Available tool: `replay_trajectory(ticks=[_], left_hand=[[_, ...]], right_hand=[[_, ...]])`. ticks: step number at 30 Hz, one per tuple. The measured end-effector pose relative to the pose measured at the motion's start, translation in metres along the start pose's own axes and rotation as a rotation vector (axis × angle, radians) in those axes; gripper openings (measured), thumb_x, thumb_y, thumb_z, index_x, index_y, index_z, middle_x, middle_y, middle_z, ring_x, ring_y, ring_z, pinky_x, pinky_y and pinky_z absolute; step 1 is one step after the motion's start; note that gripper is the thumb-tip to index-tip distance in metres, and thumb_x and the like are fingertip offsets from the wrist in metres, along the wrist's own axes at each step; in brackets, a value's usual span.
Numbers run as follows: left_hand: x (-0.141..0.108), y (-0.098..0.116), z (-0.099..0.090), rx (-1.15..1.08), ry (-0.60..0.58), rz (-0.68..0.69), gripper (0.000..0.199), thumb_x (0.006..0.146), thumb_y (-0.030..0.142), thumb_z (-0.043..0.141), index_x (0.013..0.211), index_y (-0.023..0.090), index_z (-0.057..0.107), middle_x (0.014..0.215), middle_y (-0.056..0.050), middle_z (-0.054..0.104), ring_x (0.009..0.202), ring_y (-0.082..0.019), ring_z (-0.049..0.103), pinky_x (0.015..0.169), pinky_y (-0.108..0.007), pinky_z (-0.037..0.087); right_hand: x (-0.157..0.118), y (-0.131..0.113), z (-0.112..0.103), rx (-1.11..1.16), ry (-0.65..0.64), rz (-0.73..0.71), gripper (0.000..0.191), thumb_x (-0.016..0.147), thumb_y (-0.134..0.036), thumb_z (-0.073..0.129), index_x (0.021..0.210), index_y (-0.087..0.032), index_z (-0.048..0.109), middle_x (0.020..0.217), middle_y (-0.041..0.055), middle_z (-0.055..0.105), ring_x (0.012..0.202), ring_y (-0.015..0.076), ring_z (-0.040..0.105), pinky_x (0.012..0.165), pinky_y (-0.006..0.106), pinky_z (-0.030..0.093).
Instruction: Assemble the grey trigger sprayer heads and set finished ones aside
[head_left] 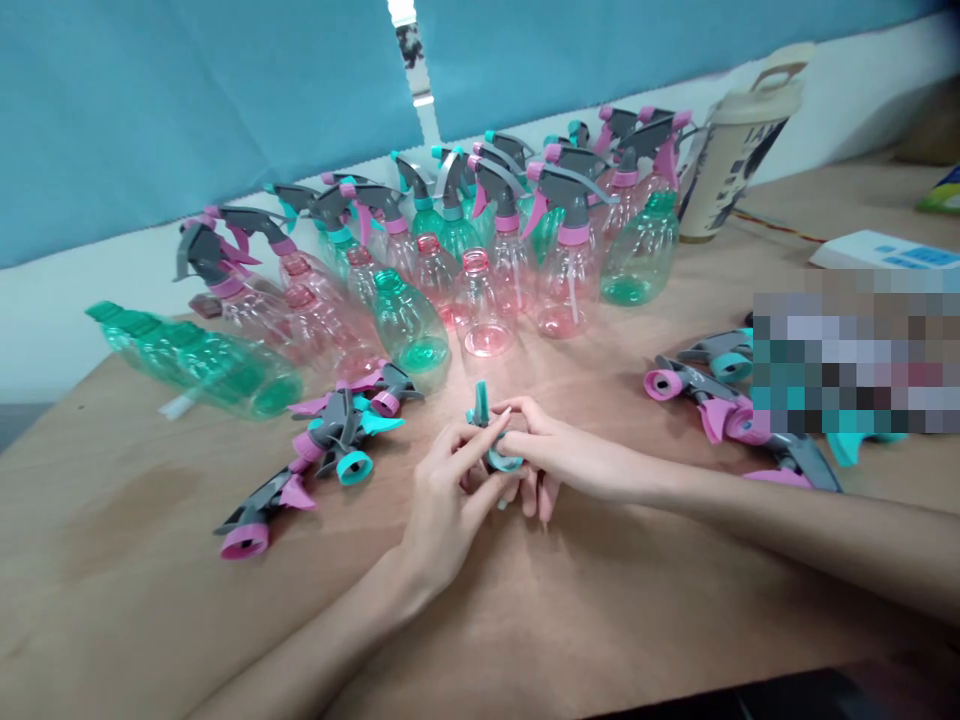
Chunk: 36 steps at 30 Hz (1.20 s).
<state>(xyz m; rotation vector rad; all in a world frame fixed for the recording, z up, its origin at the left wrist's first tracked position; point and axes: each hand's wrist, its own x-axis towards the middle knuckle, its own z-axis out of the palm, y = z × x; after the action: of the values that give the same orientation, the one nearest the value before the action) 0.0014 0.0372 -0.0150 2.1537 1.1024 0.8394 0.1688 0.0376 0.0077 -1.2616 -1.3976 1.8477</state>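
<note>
A blue covering [225, 100] is spanning twelve o'clock above a white band [847, 110], bordering the brown wooden counter [615, 620].

Bare forearms [352, 622], bare hands [442, 500], slim fingers [482, 442] (perhaps short-nailed)

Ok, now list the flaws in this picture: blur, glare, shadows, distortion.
Head view: leftmost green bottles smeared; bright glare on the strip up top; soft, faint shadows on the tabletop below the left hand and right hand; tumbler leaning outward, probably lens distortion; blocky pixelation covering part of the right side.
</note>
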Motion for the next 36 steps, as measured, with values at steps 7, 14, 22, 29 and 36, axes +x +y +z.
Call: replay_trajectory(ticks=[7,14,22,29,36], left_hand=[[0.001,-0.002,0.001,0.018,-0.018,0.054,0.048,0.083,0.012,0.061,0.127,0.031,0.055,0.091,-0.001,0.054,0.062,-0.010,0.046,0.056,-0.020,0.045],[0.000,-0.001,0.000,0.013,-0.017,0.040,0.047,0.084,0.013,0.060,0.127,0.029,0.054,0.092,-0.001,0.054,0.062,-0.009,0.046,0.055,-0.020,0.045],[0.001,-0.001,0.000,0.072,-0.006,0.043,0.047,0.083,0.015,0.061,0.128,0.030,0.054,0.091,-0.002,0.055,0.067,-0.012,0.048,0.056,-0.021,0.046],[0.000,0.000,-0.001,0.120,-0.002,0.055,0.048,0.082,0.013,0.063,0.127,0.028,0.056,0.091,-0.002,0.056,0.067,-0.012,0.049,0.058,-0.021,0.045],[0.005,0.006,-0.001,0.111,-0.060,0.045,0.025,0.082,0.014,0.062,0.104,0.024,0.068,0.088,-0.002,0.057,0.069,-0.013,0.050,0.055,-0.021,0.043]], right_hand=[[0.001,-0.008,-0.003,-0.030,-0.037,0.075,0.057,0.080,-0.019,0.050,0.130,-0.015,0.022,0.063,-0.0031,0.059,0.049,0.0130,0.061,0.044,0.023,0.052],[-0.004,0.007,-0.001,-0.095,0.020,-0.142,0.047,0.090,-0.028,0.039,0.132,-0.020,0.020,0.068,-0.0021,0.059,0.053,0.0128,0.060,0.046,0.023,0.052],[0.000,0.008,-0.001,-0.007,-0.014,-0.088,0.040,0.094,-0.038,0.030,0.129,-0.021,0.021,0.064,-0.0032,0.057,0.046,0.0135,0.059,0.040,0.024,0.050],[0.002,-0.003,0.000,0.125,-0.034,0.052,0.044,0.087,-0.034,0.045,0.124,-0.019,0.025,0.059,-0.0045,0.056,0.046,0.0138,0.058,0.038,0.024,0.050],[0.010,0.002,-0.002,0.108,-0.066,0.121,0.043,0.083,-0.030,0.040,0.122,-0.018,0.025,0.054,-0.0026,0.059,0.040,0.0161,0.059,0.038,0.026,0.050]])
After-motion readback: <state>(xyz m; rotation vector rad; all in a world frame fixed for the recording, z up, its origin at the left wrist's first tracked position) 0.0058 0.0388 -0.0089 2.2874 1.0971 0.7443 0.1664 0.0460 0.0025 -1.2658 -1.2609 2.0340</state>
